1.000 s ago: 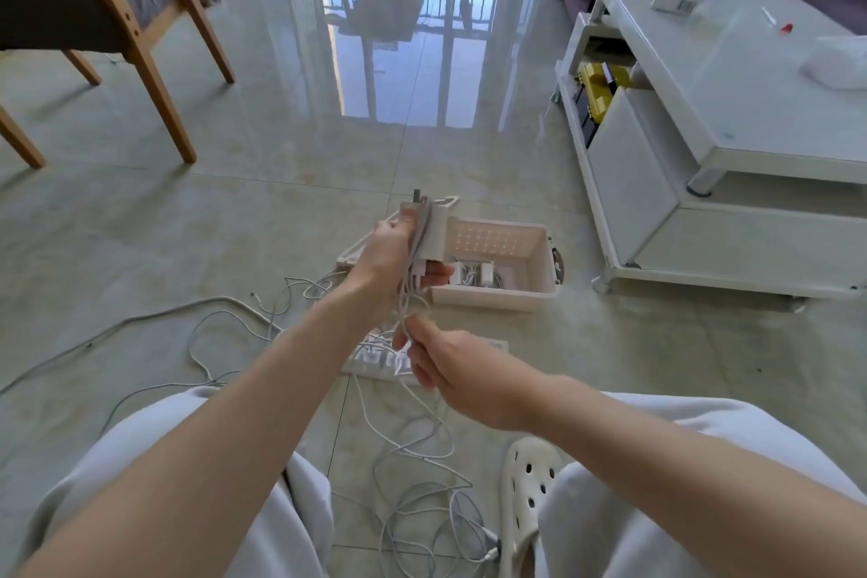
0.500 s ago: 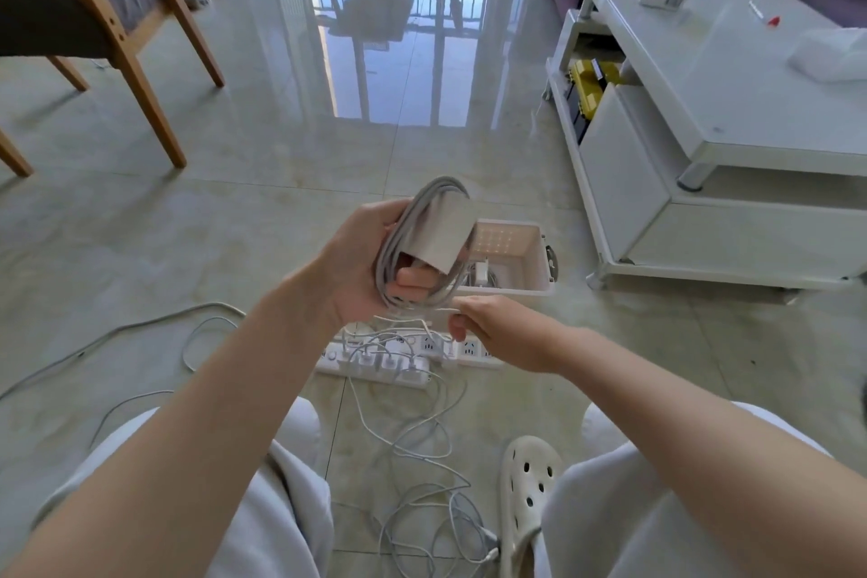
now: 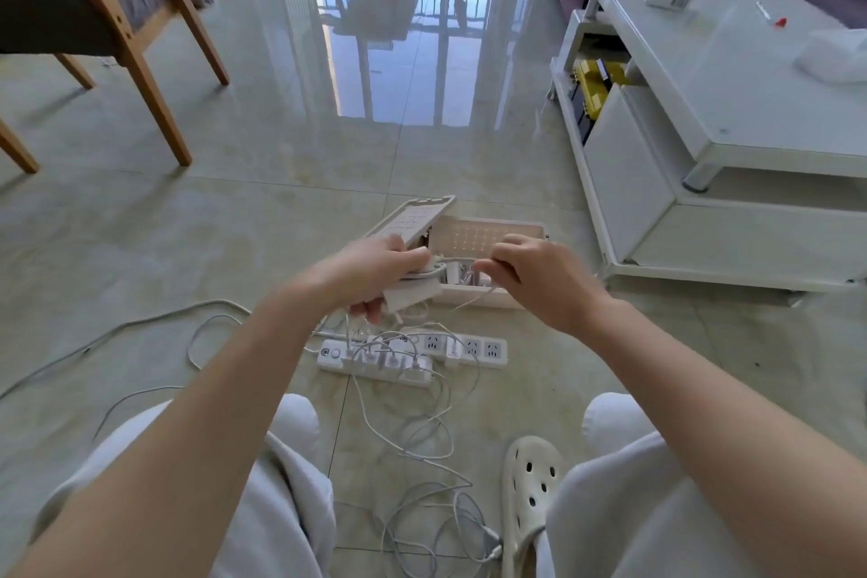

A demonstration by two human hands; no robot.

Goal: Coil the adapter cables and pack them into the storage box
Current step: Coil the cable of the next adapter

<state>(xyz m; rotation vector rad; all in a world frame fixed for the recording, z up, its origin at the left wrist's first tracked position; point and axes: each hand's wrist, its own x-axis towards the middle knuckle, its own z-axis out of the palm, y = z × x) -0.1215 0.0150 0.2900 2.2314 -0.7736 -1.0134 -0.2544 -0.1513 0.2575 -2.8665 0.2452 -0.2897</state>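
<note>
Hands meet at frame centre over the near rim of the white storage box [image 3: 483, 236]: the left hand [image 3: 375, 272] grips a white adapter [image 3: 413, 294] wrapped in its coiled cable [image 3: 434, 270], and the right hand [image 3: 539, 279] pinches that cable. Just below lie power strips [image 3: 469, 348].

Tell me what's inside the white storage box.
Inside the storage box a white adapter and thin cables show; the left hand with its coiled adapter and the right hand cover the rest.
</note>
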